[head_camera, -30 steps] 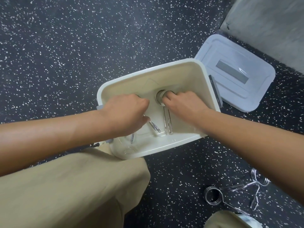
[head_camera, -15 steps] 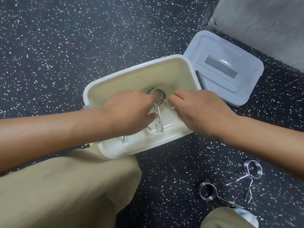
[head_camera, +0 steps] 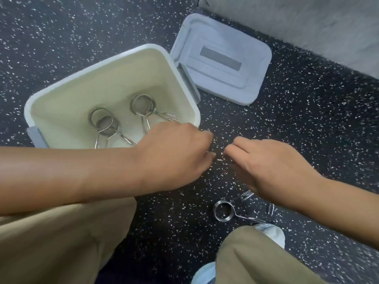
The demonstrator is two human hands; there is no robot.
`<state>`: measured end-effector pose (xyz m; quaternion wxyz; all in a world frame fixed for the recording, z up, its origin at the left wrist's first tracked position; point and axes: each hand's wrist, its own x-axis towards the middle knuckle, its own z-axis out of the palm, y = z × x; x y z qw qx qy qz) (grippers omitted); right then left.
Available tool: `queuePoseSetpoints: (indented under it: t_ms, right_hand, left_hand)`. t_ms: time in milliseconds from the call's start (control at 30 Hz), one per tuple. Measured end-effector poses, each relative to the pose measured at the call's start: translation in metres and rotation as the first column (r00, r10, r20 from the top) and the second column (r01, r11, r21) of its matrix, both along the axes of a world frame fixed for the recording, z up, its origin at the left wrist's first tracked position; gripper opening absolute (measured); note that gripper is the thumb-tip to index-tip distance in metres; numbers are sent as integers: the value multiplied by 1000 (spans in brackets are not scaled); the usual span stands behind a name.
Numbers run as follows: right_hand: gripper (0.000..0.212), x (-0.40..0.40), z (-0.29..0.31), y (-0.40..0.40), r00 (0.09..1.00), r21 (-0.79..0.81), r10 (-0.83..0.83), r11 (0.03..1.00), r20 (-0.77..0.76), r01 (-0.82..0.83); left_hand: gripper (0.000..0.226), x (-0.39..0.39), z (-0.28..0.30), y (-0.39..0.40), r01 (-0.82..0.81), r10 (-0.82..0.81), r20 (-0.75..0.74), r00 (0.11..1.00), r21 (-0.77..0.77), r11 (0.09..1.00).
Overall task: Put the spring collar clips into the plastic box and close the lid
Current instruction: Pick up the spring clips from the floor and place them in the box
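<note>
1. Listing contents: plastic box [head_camera: 67,93] at 10 o'clock, open, holding two spring collar clips [head_camera: 102,121] and [head_camera: 143,107].
2. Loose spring collar clip [head_camera: 223,211] on speckled floor [head_camera: 307,130] at 5 o'clock; a second seems to lie beneath the right wrist, mostly hidden.
3. Lid [head_camera: 221,58] at 1 o'clock, off the box, flat beside it.
4. Left hand [head_camera: 174,158]: fingers curled, empty, over the box's near corner.
5. Right hand [head_camera: 266,167]: fingers loosely bent, holding nothing, above the floor clips.
6. Risk: a hidden clip gets missed before closing; tangled handles may snag; upright handles could block the lid.
7. Markings: none legible; grey strip on lid blank.
</note>
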<state>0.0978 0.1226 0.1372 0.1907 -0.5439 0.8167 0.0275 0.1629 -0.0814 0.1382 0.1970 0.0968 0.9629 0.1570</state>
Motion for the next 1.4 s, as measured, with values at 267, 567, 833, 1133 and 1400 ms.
queuePoseSetpoints:
  t_ms: [267,567,833,1133,1400]
  right_hand:
    - [19,-5,-52,88,890,75,-456,887,-12,456]
    - [14,18,-82,150,744,198,-665,739,60,644]
    - [24,31,-102,164,643,249,-759,646,105,722]
    - [23,30,-119,158,828,230,-556,799,-73,556]
    - [18,33,-124,154,844,212,-535,820,-45,531]
  left_hand:
    - [31,8,-29,55,188,-191,122,974,35,982]
    - [32,31,-87,105,366,-361,356,862,56,929]
    - [29,45,-123,128,428,-387,424,819,-3,904]
    - [27,39,-136,140,583,-485,387,784,-193,789]
    - [8,17,-123,137,548,-456,350,818,-234,803]
